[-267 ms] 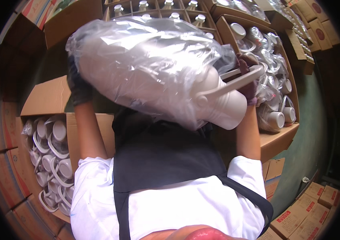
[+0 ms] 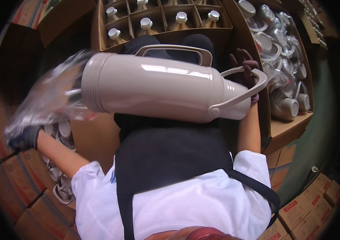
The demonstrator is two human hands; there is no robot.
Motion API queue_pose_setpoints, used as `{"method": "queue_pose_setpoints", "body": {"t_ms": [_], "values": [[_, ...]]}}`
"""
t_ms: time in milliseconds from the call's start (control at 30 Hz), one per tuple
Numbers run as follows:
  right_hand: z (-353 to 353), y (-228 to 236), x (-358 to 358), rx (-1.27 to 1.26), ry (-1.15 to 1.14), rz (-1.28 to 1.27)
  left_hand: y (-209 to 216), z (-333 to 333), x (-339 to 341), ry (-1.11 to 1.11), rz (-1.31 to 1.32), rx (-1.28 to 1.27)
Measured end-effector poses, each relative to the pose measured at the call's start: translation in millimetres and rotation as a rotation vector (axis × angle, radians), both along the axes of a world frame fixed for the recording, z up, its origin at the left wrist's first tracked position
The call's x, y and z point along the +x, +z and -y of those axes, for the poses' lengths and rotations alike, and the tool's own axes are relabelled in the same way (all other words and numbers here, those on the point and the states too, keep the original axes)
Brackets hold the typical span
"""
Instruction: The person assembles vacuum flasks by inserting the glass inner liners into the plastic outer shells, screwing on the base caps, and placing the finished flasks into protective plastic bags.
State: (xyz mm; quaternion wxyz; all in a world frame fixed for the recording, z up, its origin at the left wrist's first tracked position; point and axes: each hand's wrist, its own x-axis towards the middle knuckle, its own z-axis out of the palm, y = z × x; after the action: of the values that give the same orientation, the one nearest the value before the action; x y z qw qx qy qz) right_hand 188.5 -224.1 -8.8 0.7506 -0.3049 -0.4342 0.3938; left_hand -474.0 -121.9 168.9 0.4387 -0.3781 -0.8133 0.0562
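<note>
Right hand (image 2: 245, 68) grips flask (image 2: 158, 90) by bail handle, flask horizontal. Left hand (image 2: 24, 138), gloved, clutches clear bag (image 2: 50, 100), blurred, beside flask base. Boxes (image 2: 166, 18) behind.

stacked cardboard boxes (image 2: 14, 176) | divided carton of bottles (image 2: 146, 24) | green floor (image 2: 318, 136)

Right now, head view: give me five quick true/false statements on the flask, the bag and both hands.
1. The flask lies roughly sideways in the air. True.
2. The plastic bag covers the whole flask. False: it is bunched at the flask's base end, the body bare.
3. The right hand is at the flask's hoop handle. True.
4. The left hand is bare. False: it wears a dark glove and grips the bag.
5. The box on the right holds books. False: it holds bagged white lids and parts.
</note>
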Motion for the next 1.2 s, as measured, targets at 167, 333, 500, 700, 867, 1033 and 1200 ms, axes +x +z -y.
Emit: {"method": "queue_pose_setpoints", "body": {"t_ms": [167,333,500,700,867,1033,1200], "values": [[-30.4,-1.2,14.5,0.044,0.12,0.128,-50.6,54.7,-67.3,-0.852,0.147,0.064],[-66.8,10.5,7.3,-0.368,0.303,-0.003,-119.5,130.6,-101.7,-0.509,0.491,-1.005],[-92.1,43.2,4.2,-0.632,0.286,0.218,-78.5,90.6,11.2,-0.756,1.146,-0.016],[-105.6,15.7,21.4,-0.541,0.37,0.185,-170.8,51.0,136.4,-1.033,1.005,-0.421],[-89.5,29.4,14.2,-0.66,0.254,0.106,-258.0,33.7,159.4,-0.887,0.834,-0.707],[-88.6,-2.5,39.6,-0.572,0.226,0.148,-305.5,20.1,160.7,-0.834,0.711,-0.926],[-78.0,25.7,19.7,-0.57,0.319,0.121,-312.5,49.4,141.2,-0.955,0.598,-1.096]]}}
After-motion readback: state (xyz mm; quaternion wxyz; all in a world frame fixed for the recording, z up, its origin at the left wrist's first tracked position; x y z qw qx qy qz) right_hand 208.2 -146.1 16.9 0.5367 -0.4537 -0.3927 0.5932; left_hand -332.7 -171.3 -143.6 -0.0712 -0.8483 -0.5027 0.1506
